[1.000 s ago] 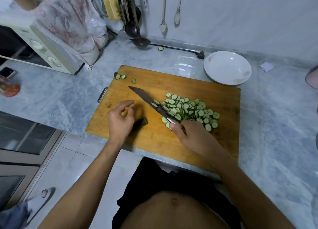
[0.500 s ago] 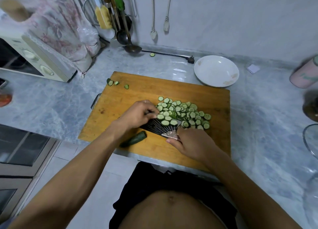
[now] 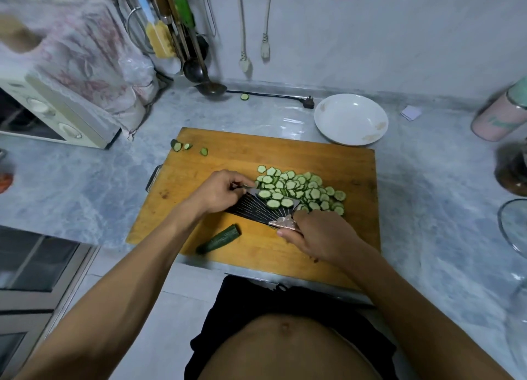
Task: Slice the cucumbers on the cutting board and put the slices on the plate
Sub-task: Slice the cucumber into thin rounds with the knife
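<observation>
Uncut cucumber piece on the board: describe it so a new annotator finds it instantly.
Start at the wooden cutting board in the middle of the counter. Near its front edge, just below the left hand, lies the uncut cucumber piece. It is the only long, dark green length; the rest is a heap of slices.

No text, label, brand name, number or sign can be read anywhere in this kitchen scene; a faint marking on the pink canister (image 3: pixel 502 117), far right of the hands, is too blurred to make out.
</observation>
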A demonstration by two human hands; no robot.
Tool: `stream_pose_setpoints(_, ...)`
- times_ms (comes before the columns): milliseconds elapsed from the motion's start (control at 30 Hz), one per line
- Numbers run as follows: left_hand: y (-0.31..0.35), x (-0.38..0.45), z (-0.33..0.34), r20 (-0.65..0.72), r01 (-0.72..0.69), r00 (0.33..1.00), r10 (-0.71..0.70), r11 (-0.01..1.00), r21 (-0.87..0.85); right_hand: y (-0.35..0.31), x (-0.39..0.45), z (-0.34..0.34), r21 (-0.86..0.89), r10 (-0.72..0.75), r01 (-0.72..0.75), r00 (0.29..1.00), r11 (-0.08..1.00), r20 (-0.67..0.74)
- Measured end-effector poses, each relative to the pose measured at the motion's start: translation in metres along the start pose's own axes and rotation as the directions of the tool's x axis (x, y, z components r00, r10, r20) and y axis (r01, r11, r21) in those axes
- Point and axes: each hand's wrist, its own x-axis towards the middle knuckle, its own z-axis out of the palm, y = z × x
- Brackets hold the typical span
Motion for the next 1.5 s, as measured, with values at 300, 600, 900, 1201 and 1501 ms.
stream_pose_setpoints(300, 0.026, 0.004, 0.022, 0.087, -0.132, 0.987, 0.134, 0.991, -0.028, 0.000, 0.010, -0.004, 0.006, -0.028, 0.028, 1.000, 1.000, 0.013)
stream_pose_setpoints(600, 0.017, 0.036, 0.015, -0.020, -0.125, 0.992, 0.127, 0.987, 0.105, -0.004, 0.013, -0.008, -0.081, -0.045, 0.048, 0.998, 0.996, 0.042)
stream_pose_setpoints(900, 0.024, 0.041, 0.023, 0.022, -0.093, 0.996, 0.091, 0.988, 0.125, 0.002, 0.012, -0.016, -0.075, -0.068, 0.070, 0.997, 0.995, 0.039)
stream_pose_setpoints(1201, 0.024, 0.027, -0.026, -0.273, -0.068, 0.960, 0.063, 0.998, -0.008, 0.031, 0.014, -0.017, 0.030, 0.015, -0.015, 1.000, 0.999, 0.002)
stream_pose_setpoints(1501, 0.019, 0.015, -0.038, -0.689, -0.182, 0.724, -0.023, 0.958, -0.223, 0.049, 0.041, -0.019, 0.462, 0.254, -0.184, 0.962, 0.868, -0.095)
